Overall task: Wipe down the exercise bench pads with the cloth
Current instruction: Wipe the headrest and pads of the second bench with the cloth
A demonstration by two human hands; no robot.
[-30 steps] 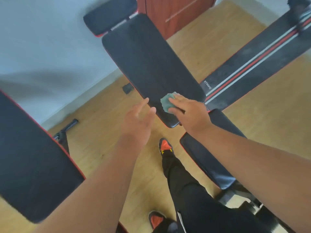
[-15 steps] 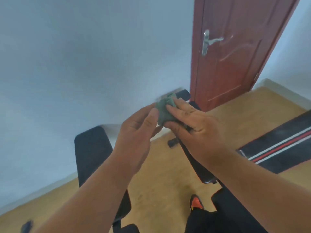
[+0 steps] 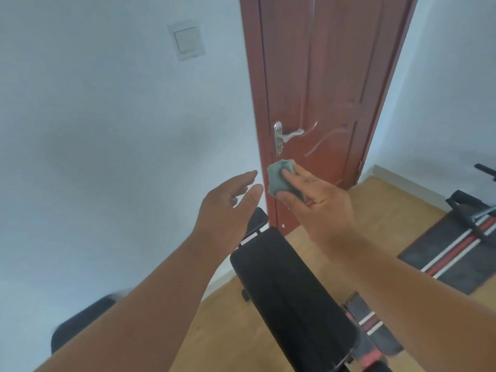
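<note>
My right hand [image 3: 316, 200] holds a bunched green cloth [image 3: 280, 178] between thumb and fingers, raised in the air in front of the door. My left hand [image 3: 228, 208] hovers just left of the cloth, fingers straight and relaxed, touching nothing. Below both hands lies the long black back pad [image 3: 290, 296] of the exercise bench, with a small black head pad [image 3: 257, 218] at its far end. Neither hand touches a pad.
A red-brown door [image 3: 330, 89] with a silver handle [image 3: 288, 135] stands straight ahead. A light switch [image 3: 186, 40] is on the white wall. A black mat with red and white stripes [image 3: 456, 253] lies on the wooden floor at right. Another dark pad [image 3: 80, 326] sits lower left.
Both hands and the cloth have come up off the bench pad into the air. My left hand, which was against the cloth half a second ago, has moved apart from it. The view has tilted upward.
</note>
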